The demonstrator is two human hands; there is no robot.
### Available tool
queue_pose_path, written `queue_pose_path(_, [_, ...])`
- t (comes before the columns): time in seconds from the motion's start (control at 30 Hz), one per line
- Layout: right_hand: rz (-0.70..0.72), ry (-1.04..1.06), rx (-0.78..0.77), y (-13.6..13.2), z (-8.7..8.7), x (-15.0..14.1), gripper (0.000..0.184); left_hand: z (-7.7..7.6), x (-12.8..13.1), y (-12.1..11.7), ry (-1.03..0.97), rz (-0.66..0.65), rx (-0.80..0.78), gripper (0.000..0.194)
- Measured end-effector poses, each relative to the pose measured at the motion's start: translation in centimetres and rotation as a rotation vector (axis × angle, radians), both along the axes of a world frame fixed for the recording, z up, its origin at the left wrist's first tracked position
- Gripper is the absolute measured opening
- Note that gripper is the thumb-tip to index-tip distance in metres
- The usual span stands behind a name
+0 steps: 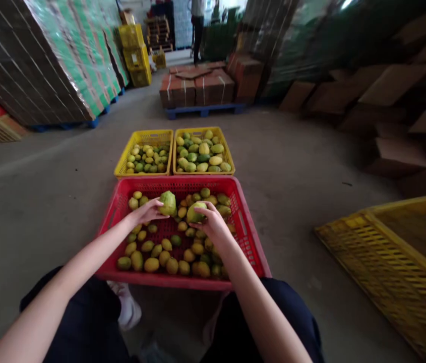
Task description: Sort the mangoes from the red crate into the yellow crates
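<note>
In the head view my left hand (149, 209) grips a large, ridged yellow-green lemon (168, 203) above the red crate (107, 222). Close by on the right, my right hand (213, 222) has its fingers wrapped round a smoother yellow-green lemon (195, 213). The two fruits are held apart at about the same height. Below them, many loose yellow and green lemons (164, 258) lie in the red crate, thickest along its near wall and right side. Some of the fruit is hidden behind my hands and forearms.
Beyond the red crate stand two yellow crates of fruit, a left one (121, 156) and a right one (231, 160). Another yellow crate (386, 247) is at my right. Cartons on a blue pallet (205, 109), tall wrapped stacks and a standing person (197, 30) are farther back.
</note>
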State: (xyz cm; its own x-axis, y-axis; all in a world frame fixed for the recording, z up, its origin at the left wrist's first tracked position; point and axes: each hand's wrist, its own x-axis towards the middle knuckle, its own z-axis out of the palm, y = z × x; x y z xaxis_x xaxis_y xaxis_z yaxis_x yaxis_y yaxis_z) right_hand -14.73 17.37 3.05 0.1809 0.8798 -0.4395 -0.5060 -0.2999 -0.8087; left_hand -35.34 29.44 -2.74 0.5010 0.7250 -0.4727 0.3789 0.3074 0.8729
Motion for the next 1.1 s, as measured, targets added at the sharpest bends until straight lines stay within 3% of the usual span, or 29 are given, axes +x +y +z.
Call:
queue_pose_path(0.1, [0.084,-0.039,0.078,-0.9,1.0,-1.1,0.035,5.4,-0.3,-2.1,-0.226,0.092,-0.006,0.041])
queue_pose_path(0.17, [0.103,-0.09,0.147,-1.2,1.6,-1.8,0.039,6.9,-0.5,-4.0,-0.291,0.131,0.022,0.047])
queue_pose_path(0.37, [0.15,-0.526,0.418,-1.7,1.9,-2.9,0.051,5.4,-1.0,-8.1,-0.437,0.301,0.325,0.075])
queue_pose_path(0.5, [-0.01,-0.644,0.53,-3.3,1.0,-3.9,0.053,6.2,-1.3,-10.0,-0.479,0.217,0.491,0.071])
queue_pose_path(0.6, [-0.034,-0.736,0.567,-4.5,0.7,-4.4,0.051,7.3,-1.3,-11.0,-0.5,0.171,0.559,0.071])
queue_pose_path(0.83, [-0.194,-1.269,0.817,-4.2,-0.7,-3.4,0.054,7.4,-1.0,-10.0,-0.364,0.066,0.88,0.063])
queue_pose_path(0.97, [-0.228,-1.371,0.932,-4.2,-1.2,-3.2,0.063,7.2,-1.3,-9.6,-0.282,-0.024,1.062,0.067])
queue_pose_path(1.1, [-0.233,-1.409,0.984,-4.3,-1.2,-3.4,0.067,7.1,-1.8,-9.8,-0.252,-0.058,1.132,0.07])
